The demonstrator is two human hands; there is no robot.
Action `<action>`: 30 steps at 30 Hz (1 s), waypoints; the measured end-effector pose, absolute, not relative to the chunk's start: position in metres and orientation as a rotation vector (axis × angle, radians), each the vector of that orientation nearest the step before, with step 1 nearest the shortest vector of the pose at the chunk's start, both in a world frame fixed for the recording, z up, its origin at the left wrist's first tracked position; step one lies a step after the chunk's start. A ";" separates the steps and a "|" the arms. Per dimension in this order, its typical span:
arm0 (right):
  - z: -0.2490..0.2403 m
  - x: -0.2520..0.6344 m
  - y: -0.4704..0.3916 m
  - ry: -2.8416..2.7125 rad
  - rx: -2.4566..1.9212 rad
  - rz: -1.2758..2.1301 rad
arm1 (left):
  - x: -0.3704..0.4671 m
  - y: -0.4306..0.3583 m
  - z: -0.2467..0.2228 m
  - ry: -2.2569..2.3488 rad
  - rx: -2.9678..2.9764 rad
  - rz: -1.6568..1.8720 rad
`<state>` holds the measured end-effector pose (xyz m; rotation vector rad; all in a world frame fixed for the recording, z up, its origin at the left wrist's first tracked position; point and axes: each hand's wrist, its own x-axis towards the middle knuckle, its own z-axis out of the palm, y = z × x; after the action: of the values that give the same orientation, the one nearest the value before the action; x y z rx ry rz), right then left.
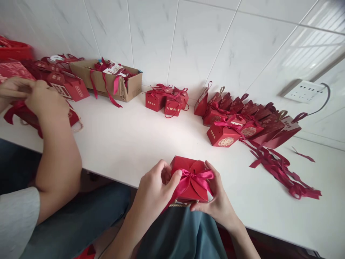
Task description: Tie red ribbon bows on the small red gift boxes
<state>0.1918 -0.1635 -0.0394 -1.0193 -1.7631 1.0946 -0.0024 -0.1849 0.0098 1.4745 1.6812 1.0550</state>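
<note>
A red gift box (192, 196) sits at the table's front edge, tilted toward me, with overlapping rounded flaps on top. A pink-red satin ribbon (192, 176) is tied in a bow over those flaps. My left hand (159, 183) pinches the bow's left loop between thumb and fingers. Against the box's right side rests my right hand (217, 196), its thumb low at the front corner and its fingers behind, holding the box. A bit of twisted gold cord (175, 205) shows under the box's front left edge.
Bowed red boxes (223, 135) and upright red bags stand at right, beside loose ribbons (280, 165). More bowed boxes (172, 104) are by the wall. A cardboard carton (132, 88) holds ribbons and packets. At left, a co-worker's hands (44, 95) work over another red box.
</note>
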 end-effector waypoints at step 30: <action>-0.026 0.247 -0.201 -1.665 -0.768 0.431 | 0.090 -0.222 0.023 1.118 2.273 1.876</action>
<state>0.2473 -0.2011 -0.0261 -0.7677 -1.6646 0.4314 0.0904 -0.2220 0.0234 2.2729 1.1177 1.8757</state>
